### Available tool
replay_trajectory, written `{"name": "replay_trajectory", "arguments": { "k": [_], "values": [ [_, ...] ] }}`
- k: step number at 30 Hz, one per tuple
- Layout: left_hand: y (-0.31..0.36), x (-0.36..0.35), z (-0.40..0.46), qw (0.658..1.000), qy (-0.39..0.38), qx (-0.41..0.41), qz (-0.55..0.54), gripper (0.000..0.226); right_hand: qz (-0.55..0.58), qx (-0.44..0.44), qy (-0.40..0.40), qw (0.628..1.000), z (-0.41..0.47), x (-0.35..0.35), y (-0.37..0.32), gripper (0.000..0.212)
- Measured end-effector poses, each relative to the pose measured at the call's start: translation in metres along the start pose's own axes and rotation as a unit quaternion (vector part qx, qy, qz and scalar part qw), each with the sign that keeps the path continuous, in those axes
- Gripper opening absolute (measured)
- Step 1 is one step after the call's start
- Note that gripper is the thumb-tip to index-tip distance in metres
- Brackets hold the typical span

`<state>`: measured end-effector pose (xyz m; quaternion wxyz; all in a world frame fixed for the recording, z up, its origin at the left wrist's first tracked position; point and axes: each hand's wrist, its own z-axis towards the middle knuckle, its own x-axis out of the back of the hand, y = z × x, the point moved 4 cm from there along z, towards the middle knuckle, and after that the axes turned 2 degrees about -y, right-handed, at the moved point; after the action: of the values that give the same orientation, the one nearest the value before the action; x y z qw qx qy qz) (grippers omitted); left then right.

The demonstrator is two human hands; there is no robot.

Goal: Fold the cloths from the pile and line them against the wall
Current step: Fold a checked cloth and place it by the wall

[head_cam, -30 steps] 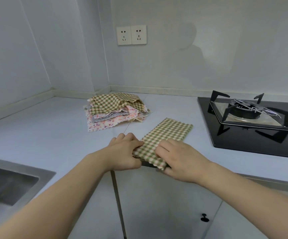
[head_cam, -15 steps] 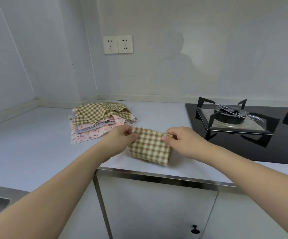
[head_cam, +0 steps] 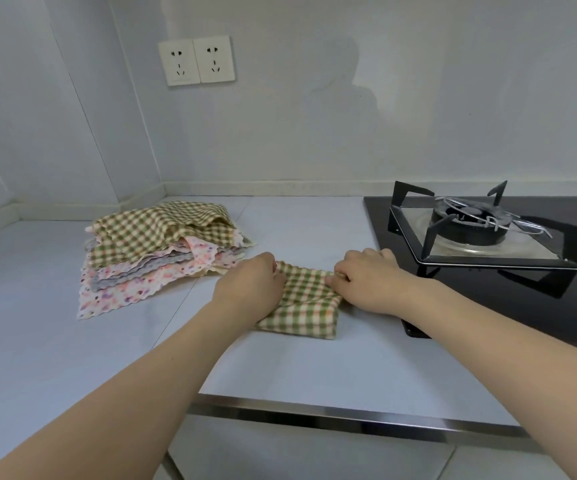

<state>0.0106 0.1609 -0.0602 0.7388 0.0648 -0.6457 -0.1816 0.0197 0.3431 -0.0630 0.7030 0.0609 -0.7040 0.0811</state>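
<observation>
Both hands were on the folded green check cloth [head_cam: 302, 306] in the head view: the left hand [head_cam: 250, 287] gripped its left far corner with curled fingers, and the right hand [head_cam: 372, 278] pinched the far right corner between thumb and fingertips. A second earlier the same cloth had lain as a long strip running away from the desk's front edge; half a second earlier it had been doubled over and held up between the two hands. Now it lay flat on the desk [head_cam: 314, 372] as a small, thick square, just right of the pile [head_cam: 162, 251] and just left of the hob [head_cam: 488, 244]. That suggested the folding of this piece was done or nearly so, with only the far edge being squared off. The pile, left of the folded cloth and nearer the corner, held a loose check cloth on top of several floral and grey ones, so most of the work was left. No folded cloth stood against the wall [head_cam: 314, 133] behind the pile, so this square was probably the first one to go there.
</observation>
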Motion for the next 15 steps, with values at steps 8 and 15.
{"name": "replay_trajectory", "arguments": {
  "k": [8, 15],
  "values": [
    [-0.012, 0.015, -0.015, 0.960, -0.092, 0.111, -0.241, 0.024, 0.185, 0.002, 0.003, 0.983, -0.001, 0.000, 0.008, 0.036],
    [-0.006, 0.013, -0.037, 0.985, -0.085, 0.102, -0.107, 0.030, 0.218, -0.034, 0.005, 0.975, -0.003, 0.004, 0.006, 0.037]
  ]
}}
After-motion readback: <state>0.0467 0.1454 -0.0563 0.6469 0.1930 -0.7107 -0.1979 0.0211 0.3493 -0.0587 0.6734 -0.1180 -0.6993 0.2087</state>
